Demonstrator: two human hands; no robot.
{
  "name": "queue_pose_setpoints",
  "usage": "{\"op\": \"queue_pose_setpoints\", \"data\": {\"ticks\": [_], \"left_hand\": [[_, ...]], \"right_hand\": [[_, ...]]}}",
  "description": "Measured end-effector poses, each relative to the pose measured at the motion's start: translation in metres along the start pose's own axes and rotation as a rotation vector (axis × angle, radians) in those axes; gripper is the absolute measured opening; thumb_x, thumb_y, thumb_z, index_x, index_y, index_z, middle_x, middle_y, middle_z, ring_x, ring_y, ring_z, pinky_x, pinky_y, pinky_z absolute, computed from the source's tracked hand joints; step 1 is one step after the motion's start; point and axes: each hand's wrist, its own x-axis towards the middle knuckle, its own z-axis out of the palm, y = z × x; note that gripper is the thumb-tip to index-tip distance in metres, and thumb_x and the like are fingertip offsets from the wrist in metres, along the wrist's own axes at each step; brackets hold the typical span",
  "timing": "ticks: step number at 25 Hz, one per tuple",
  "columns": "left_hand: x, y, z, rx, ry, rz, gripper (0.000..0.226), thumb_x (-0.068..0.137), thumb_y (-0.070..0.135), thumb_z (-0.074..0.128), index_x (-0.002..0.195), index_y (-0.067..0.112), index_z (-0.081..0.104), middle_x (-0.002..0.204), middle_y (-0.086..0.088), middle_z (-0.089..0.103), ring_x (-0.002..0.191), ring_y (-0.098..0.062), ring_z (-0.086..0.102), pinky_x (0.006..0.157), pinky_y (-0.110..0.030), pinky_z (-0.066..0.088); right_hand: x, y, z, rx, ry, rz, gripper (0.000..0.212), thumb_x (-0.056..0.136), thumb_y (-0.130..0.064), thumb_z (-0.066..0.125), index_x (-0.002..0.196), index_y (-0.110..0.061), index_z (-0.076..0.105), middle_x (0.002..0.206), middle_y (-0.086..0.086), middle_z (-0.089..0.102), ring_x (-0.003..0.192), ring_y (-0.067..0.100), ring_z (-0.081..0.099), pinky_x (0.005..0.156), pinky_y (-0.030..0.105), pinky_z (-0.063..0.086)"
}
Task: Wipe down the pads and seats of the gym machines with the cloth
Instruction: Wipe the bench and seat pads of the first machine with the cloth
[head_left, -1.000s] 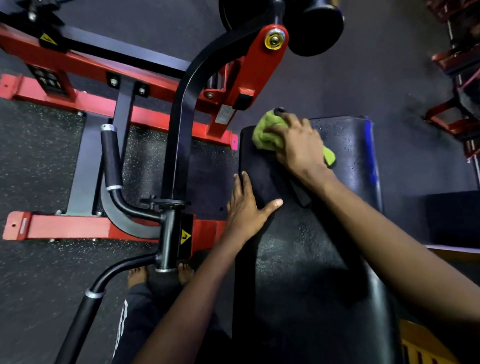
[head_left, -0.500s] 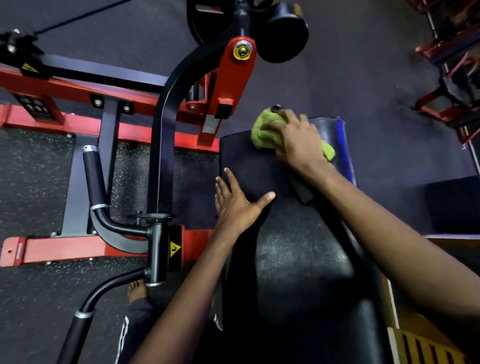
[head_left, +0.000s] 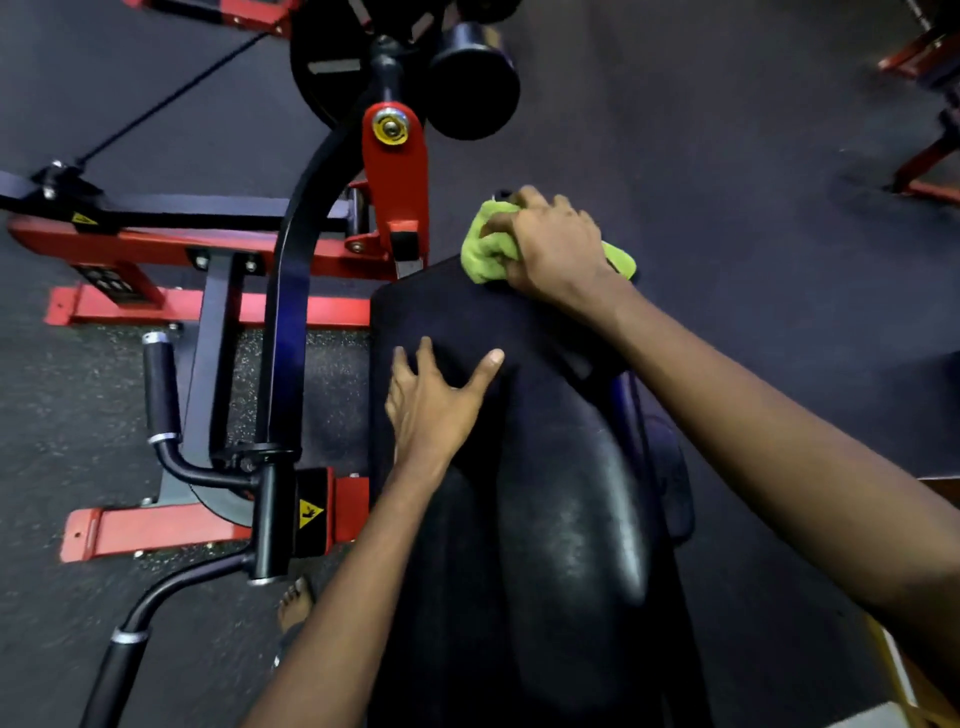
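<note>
A long black padded seat (head_left: 566, 519) of a gym machine runs from the bottom of the head view toward the middle. At its far end lies a crumpled lime-green cloth (head_left: 485, 249). My right hand (head_left: 553, 247) grips the cloth and presses it onto the pad's far edge, hiding much of it. My left hand (head_left: 431, 400) rests flat on the pad's left side with fingers spread, a short way nearer to me than the cloth.
The machine's red frame (head_left: 171, 306) and curved black arm (head_left: 291, 291) with handles (head_left: 161, 389) stand close to the left of the pad. A round black roller (head_left: 472, 88) hangs beyond it. Dark rubber floor (head_left: 727, 208) spreads to the right. My bare foot (head_left: 296, 603) shows below.
My right hand has carried the cloth further out to the pad's far edge. The view has tilted down the pad. My left hand stays flat on the pad.
</note>
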Motion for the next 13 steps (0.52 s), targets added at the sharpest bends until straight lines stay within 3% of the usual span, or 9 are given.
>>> {"op": "queue_pose_setpoints", "data": {"ticks": [2, 6, 8, 10, 13], "left_hand": [[-0.014, 0.023, 0.013, 0.023, 0.003, 0.028, 0.109, 0.073, 0.091, 0.043, 0.156, 0.022, 0.029, 0.163, -0.008, 0.023, 0.15, -0.029, 0.022, 0.122, -0.048, 0.017], [-0.018, 0.047, 0.023, 0.069, -0.007, -0.082, 0.12, 0.067, 0.097, 0.04, 0.157, 0.02, 0.024, 0.165, -0.006, 0.022, 0.153, -0.026, 0.016, 0.123, -0.052, 0.005], [-0.018, 0.048, 0.019, 0.081, -0.012, -0.106, 0.122, 0.063, 0.1, 0.039, 0.156, 0.022, 0.026, 0.164, -0.004, 0.025, 0.152, -0.023, 0.019, 0.123, -0.054, 0.002], [-0.017, 0.047, 0.015, 0.083, -0.039, -0.105, 0.123, 0.061, 0.101, 0.04, 0.156, 0.024, 0.027, 0.163, -0.004, 0.026, 0.151, -0.023, 0.021, 0.122, -0.056, 0.003], [-0.019, 0.053, 0.011, 0.073, -0.062, -0.097, 0.117, 0.065, 0.097, 0.044, 0.155, 0.024, 0.028, 0.162, -0.006, 0.029, 0.15, -0.028, 0.024, 0.122, -0.055, 0.008]], "right_hand": [[-0.009, 0.019, -0.004, 0.066, 0.044, 0.009, 0.041, 0.088, -0.037, 0.065, 0.129, -0.036, 0.064, 0.136, 0.005, 0.05, 0.117, 0.039, 0.053, 0.098, 0.053, 0.045], [0.01, 0.006, -0.017, 0.206, -0.016, -0.015, 0.043, 0.087, -0.039, 0.063, 0.129, -0.034, 0.065, 0.13, 0.007, 0.053, 0.122, 0.04, 0.053, 0.104, 0.055, 0.037], [0.007, 0.029, -0.023, 0.293, -0.042, -0.019, 0.045, 0.086, -0.041, 0.066, 0.131, -0.037, 0.064, 0.129, 0.007, 0.053, 0.122, 0.039, 0.054, 0.102, 0.054, 0.042], [-0.008, 0.065, -0.019, 0.369, 0.04, -0.017, 0.041, 0.087, -0.043, 0.066, 0.128, -0.038, 0.064, 0.127, 0.006, 0.053, 0.119, 0.039, 0.058, 0.095, 0.051, 0.05], [-0.023, 0.088, -0.009, 0.519, 0.106, 0.034, 0.039, 0.091, -0.04, 0.064, 0.13, -0.038, 0.064, 0.134, 0.005, 0.055, 0.121, 0.032, 0.058, 0.096, 0.044, 0.046]]}}
